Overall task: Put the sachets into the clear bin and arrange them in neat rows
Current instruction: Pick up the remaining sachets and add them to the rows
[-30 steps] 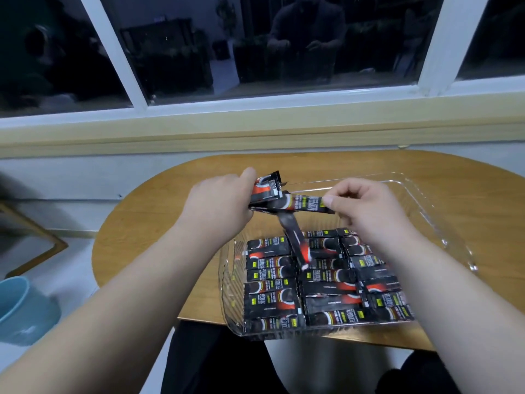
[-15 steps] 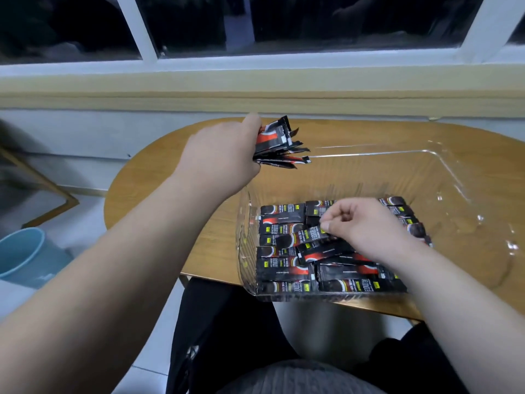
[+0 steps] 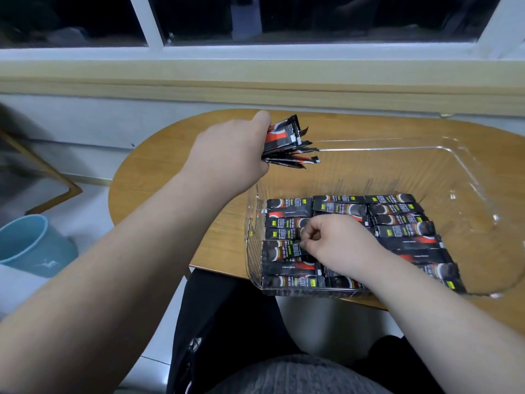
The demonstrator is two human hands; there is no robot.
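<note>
Fingers, left hand (image 3: 227, 163): curled round a spare bundle of sachets (image 3: 287, 143), above the clear bin's (image 3: 426, 149) far-left corner.
Fingers, right hand (image 3: 338, 245): pinching one sachet (image 3: 281, 250) in the left row, inside the bin.
Sachet axis: left-right, like its row; right hand nearer.

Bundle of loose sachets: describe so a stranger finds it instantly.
Start at the wooden table under the window. At the far left corner of the bin, the left hand grips the bundle. Unlike the sachets lying flat in rows inside, these fan out in the air.
</note>
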